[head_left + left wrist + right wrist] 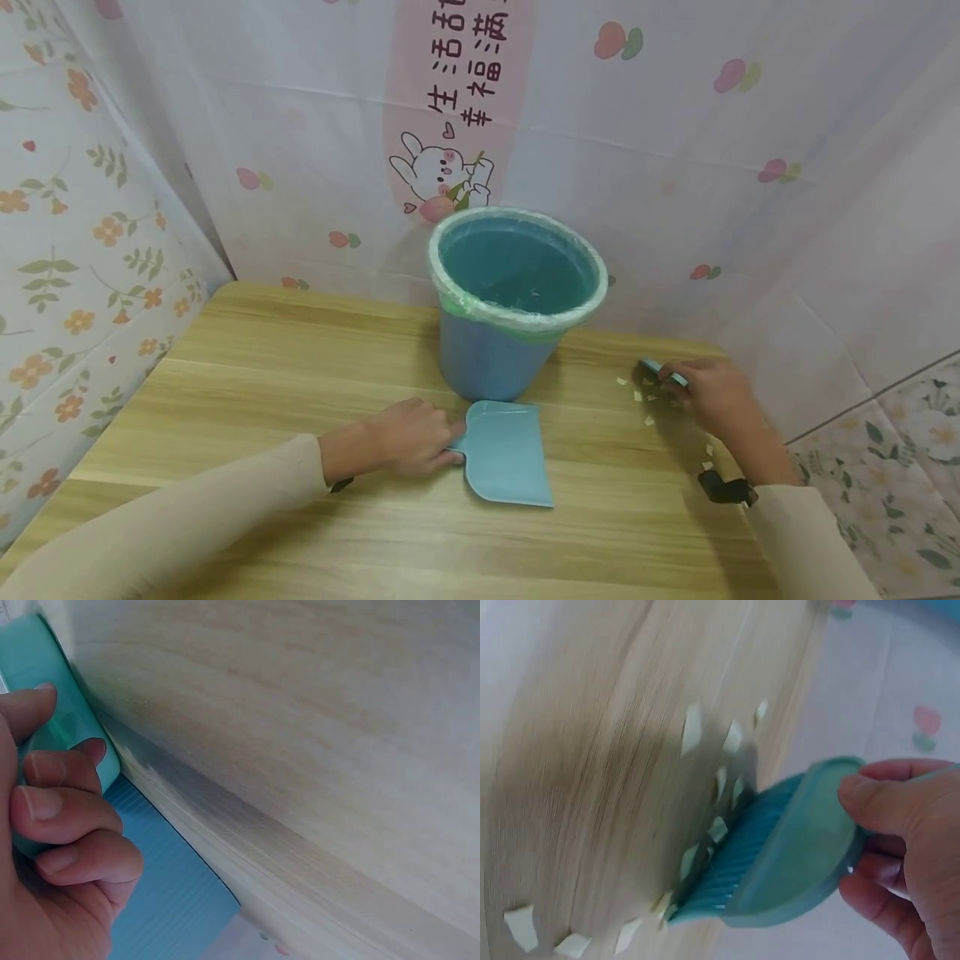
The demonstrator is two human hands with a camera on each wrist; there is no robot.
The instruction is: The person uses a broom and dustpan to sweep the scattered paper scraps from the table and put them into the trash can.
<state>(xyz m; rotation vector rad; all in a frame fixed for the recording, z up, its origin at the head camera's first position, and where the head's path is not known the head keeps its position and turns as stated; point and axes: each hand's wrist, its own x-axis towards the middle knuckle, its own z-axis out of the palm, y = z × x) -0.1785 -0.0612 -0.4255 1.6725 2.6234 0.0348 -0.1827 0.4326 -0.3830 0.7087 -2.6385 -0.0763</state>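
My left hand [416, 435] grips the handle of a light-blue dustpan [506, 458], which lies on the table with its wide edge facing right. In the left wrist view, fingers [75, 825] curl around that handle. Over at the table's right side, my right hand [716, 396] holds a small teal hand brush [663, 371]. The right wrist view shows the brush [802, 847] with its bristles down on the wood, touching some of the small pale scraps [718, 829]. More scraps [637, 397] lie scattered to the left of the brush and below it.
A blue bin [487, 358] with a clear liner over its rim stands behind the dustpan, near the table's back edge. Printed curtains [300, 167] hang behind and beside the wooden table [300, 367]. A black strap [723, 487] is on my right wrist.
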